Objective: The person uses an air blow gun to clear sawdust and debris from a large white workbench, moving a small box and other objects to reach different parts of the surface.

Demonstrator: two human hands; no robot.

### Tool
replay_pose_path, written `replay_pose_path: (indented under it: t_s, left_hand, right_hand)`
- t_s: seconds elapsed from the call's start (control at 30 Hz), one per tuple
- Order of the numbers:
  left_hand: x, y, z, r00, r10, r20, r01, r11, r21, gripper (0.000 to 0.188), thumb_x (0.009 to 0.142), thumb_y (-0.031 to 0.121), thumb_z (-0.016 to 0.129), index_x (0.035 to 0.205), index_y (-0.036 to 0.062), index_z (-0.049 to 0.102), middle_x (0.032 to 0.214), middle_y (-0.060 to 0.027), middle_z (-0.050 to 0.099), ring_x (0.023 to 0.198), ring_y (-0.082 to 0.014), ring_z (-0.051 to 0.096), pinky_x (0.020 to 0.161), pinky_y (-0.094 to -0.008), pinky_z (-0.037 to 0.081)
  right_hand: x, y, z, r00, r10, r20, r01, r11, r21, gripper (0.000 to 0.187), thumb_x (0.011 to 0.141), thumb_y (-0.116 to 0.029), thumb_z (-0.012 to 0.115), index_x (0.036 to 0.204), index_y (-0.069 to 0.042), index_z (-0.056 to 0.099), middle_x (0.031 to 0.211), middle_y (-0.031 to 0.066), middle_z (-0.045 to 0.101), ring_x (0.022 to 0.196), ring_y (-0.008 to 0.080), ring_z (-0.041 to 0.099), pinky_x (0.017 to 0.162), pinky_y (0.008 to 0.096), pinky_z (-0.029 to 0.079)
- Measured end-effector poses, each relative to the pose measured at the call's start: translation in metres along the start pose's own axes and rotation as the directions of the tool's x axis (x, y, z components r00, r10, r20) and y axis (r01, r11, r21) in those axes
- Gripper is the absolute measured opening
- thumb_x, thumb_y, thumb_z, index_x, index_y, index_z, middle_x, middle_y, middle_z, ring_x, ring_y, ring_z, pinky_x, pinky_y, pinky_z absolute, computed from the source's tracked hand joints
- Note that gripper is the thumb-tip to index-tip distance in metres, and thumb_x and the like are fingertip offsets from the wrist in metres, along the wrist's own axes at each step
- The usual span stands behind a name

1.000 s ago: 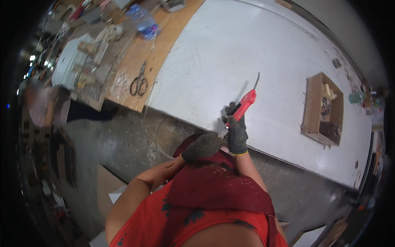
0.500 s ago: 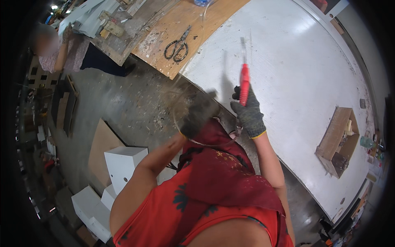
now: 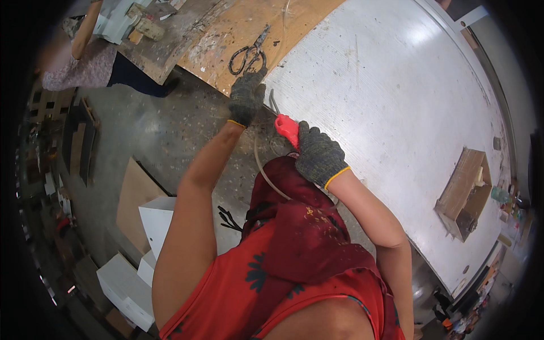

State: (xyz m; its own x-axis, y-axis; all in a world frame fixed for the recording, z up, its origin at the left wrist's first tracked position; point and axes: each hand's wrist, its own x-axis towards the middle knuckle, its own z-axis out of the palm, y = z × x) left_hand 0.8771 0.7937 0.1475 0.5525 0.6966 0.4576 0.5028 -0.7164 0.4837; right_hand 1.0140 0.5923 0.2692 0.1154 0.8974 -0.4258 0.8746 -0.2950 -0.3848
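My right hand [image 3: 320, 150], in a dark grey knit glove with a yellow cuff, is closed round a red air blow gun [image 3: 288, 128]. Its thin curved metal nozzle points up and left over the white table's edge. A clear hose [image 3: 265, 173] loops in front of my dark red apron. My left hand [image 3: 247, 99], gloved alike, reaches to the corner of the wooden board, fingers stretched out. Its fingertips are at the loop handles of black scissors [image 3: 249, 58]; whether they touch is unclear. The scissors lie flat on the board, blades pointing away.
The white tabletop [image 3: 396, 107] spreads to the right, bearing an open cardboard box [image 3: 463, 192] with small items. Beyond the left edge is a debris-strewn floor [image 3: 187, 124]. White box-like panels [image 3: 127, 289] and a brown board [image 3: 136, 207] stand lower left. Another person [image 3: 85, 65] works upper left.
My left hand has moved up from above the floor to the scissors. My right hand has drawn the blow gun back and left, and its nozzle has tilted left.
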Motion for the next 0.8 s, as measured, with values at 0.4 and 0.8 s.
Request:
replay_pose_path:
  t_s: [0.4,0.8]
  left_hand:
    - [0.0,-0.001,0.001,1.0,0.004,0.011,-0.005,0.997,0.076,0.039,0.08,0.013,0.059,0.118,0.0106,0.061,0.103,-0.015,0.063,0.094,-0.0328,0.057,0.083,-0.0443,0.045]
    - [0.005,0.0,0.008,0.999,0.032,0.009,-0.033,0.988,0.154,0.035,0.081,0.01,0.061,0.115,0.0074,0.063,0.099,-0.0145,0.063,0.09,-0.0319,0.058,0.079,-0.0426,0.046]
  right_hand:
    - [0.051,0.008,-0.02,0.97,0.148,-0.192,-0.145,0.989,0.03,0.034,0.076,-0.014,0.056,0.105,0.0,0.047,0.098,0.0243,0.06,0.09,0.0403,0.062,0.078,0.0487,0.05]
    - [0.089,0.094,-0.068,0.863,0.392,-0.319,-0.429,0.902,-0.052,0.037,0.078,-0.015,0.056,0.111,-0.002,0.047,0.105,0.0237,0.058,0.097,0.038,0.061,0.08,0.0482,0.05]
